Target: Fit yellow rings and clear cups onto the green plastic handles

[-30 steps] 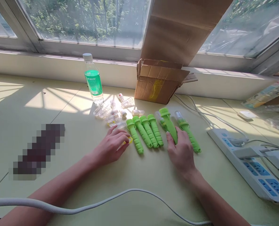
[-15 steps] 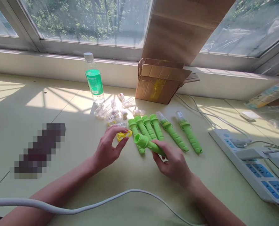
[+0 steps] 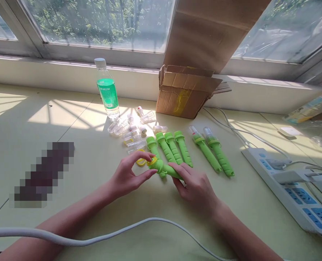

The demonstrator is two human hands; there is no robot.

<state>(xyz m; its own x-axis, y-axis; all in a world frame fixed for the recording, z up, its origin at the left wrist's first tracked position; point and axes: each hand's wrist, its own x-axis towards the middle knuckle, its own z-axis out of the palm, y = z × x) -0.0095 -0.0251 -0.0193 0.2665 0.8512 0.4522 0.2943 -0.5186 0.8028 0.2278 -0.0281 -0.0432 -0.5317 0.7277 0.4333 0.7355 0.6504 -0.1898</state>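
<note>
My right hand [image 3: 196,185] is closed around the lower part of a green ribbed plastic handle [image 3: 172,172], its threaded end pointing left. My left hand [image 3: 129,172] pinches at that end, thumb and forefinger on either side of a yellow plastic ring piece [image 3: 151,160]. One loop of the yellow piece sits at the threaded mouth; another loop shows just left of it, behind my fingers. Whether the loop is fully around the thread I cannot tell. Behind lie several similar green handles [image 3: 165,146] without caps. Two more handles [image 3: 208,154] carry clear caps.
Several clear plastic caps [image 3: 136,145] and small white-ended pieces [image 3: 160,128] lie beyond my left hand. A green-labelled bottle [image 3: 108,94] and a cardboard box [image 3: 186,94] stand behind. A power strip [image 3: 272,185] lies right; a white cable [image 3: 117,231] crosses in front.
My left hand has brought the yellow ring piece rightward onto the threaded end of the green handle. That handle has tilted flatter and shifted left. One capped handle now lies closer to the other.
</note>
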